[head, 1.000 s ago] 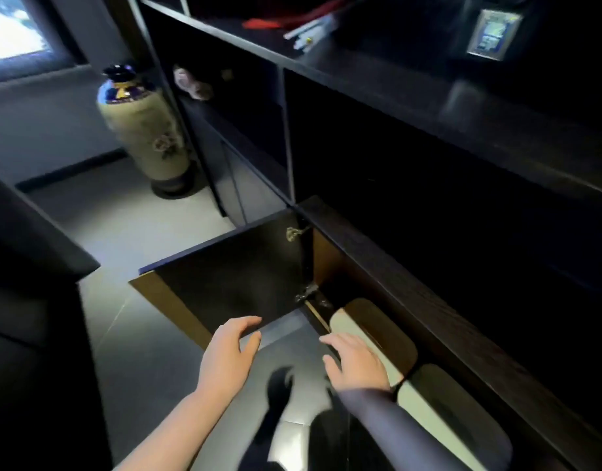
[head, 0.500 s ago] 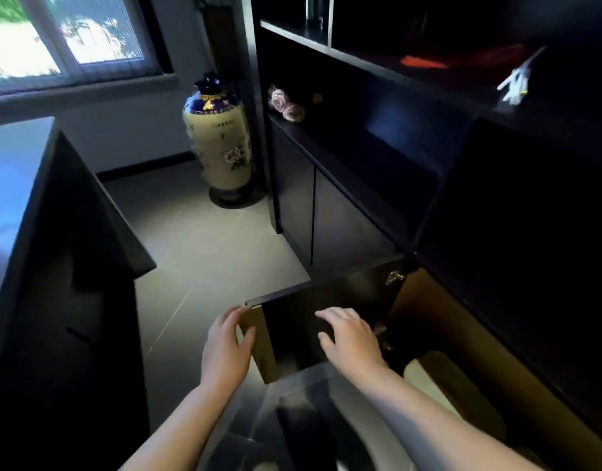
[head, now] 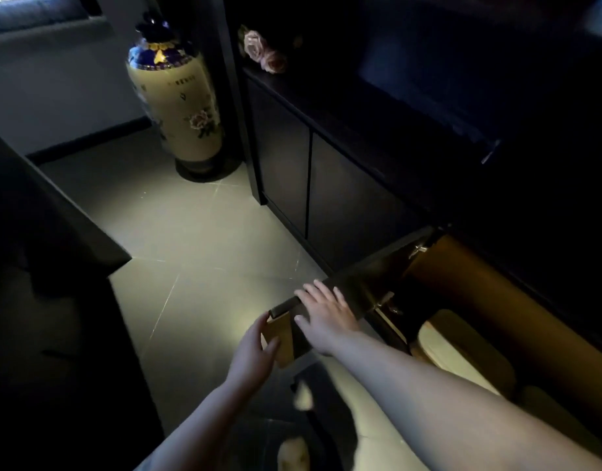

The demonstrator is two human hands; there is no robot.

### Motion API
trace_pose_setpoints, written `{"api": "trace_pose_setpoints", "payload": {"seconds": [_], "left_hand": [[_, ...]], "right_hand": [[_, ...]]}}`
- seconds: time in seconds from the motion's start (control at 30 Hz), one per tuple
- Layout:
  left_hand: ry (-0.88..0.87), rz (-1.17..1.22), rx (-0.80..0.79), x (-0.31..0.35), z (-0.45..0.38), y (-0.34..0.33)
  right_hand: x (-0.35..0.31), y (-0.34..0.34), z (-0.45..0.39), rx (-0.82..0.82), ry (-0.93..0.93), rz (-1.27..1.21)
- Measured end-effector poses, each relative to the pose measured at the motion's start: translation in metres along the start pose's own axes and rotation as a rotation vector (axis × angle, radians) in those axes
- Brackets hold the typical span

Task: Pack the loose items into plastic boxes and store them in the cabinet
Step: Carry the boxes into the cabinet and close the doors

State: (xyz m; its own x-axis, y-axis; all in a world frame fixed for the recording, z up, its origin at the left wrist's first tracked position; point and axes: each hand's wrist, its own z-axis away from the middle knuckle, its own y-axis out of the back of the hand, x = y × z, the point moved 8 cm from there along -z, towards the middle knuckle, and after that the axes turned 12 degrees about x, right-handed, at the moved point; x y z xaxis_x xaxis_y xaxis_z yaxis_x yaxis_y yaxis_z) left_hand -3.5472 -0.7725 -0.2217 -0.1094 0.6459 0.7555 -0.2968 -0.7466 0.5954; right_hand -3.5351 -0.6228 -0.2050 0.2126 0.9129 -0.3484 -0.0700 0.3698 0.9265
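Note:
The low cabinet door (head: 367, 277) stands open, dark outside with a tan edge. My left hand (head: 253, 350) grips its free edge between thumb and fingers. With fingers spread, my right hand (head: 327, 309) lies flat over the door's top edge. Inside the open cabinet (head: 479, 300), pale rounded plastic boxes (head: 459, 351) sit on the bottom, partly hidden behind my right forearm. What is in them cannot be seen.
A tall cream and blue floor vase (head: 177, 107) stands at the cabinet's far end. Pink fabric roses (head: 262, 52) lie on the dark shelf above two closed doors (head: 310, 185). A dark desk (head: 38, 249) bounds the left side of the tiled floor (head: 197, 239).
My hands have left the cabinet opening and gone onto the door: the left now grips its free edge, the right rests on top. The door stands less wide open.

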Motion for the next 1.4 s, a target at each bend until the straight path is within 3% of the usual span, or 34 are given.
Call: {"api": "trace_pose_setpoints", "payload": {"seconds": [0.1, 0.3, 0.5, 0.6, 0.77, 0.87, 1.07, 1.27, 1.4], "left_hand": [[-0.020, 0.061, -0.067, 0.003, 0.011, 0.000], [-0.051, 0.023, -0.494, 0.006, 0.076, -0.064], [-0.146, -0.033, -0.884, 0.047, 0.159, -0.169], [-0.213, -0.134, -0.937, 0.077, 0.185, -0.213], [-0.356, -0.173, -0.915, 0.147, 0.217, -0.275], [-0.277, -0.140, -0.908, 0.159, 0.227, -0.310], [-0.177, -0.126, -0.993, 0.183, 0.245, -0.337], [-0.145, -0.188, -1.134, 0.207, 0.232, -0.366], [-0.148, -0.201, -1.126, 0.219, 0.214, -0.384]], "right_hand": [[0.009, 0.008, 0.018, 0.111, 0.004, -0.086], [0.063, 0.007, 0.115, 0.316, -0.052, -0.081], [0.152, 0.018, 0.223, 0.255, -0.309, -0.211], [0.193, 0.022, 0.272, 0.201, -0.430, -0.224], [0.263, 0.040, 0.330, 0.349, -0.631, -0.202], [0.295, 0.058, 0.336, 0.453, -0.683, -0.140], [0.325, 0.068, 0.342, 0.466, -0.804, -0.136], [0.353, 0.076, 0.348, 0.619, -1.011, -0.128], [0.369, 0.081, 0.345, 0.646, -1.088, -0.128]]}}
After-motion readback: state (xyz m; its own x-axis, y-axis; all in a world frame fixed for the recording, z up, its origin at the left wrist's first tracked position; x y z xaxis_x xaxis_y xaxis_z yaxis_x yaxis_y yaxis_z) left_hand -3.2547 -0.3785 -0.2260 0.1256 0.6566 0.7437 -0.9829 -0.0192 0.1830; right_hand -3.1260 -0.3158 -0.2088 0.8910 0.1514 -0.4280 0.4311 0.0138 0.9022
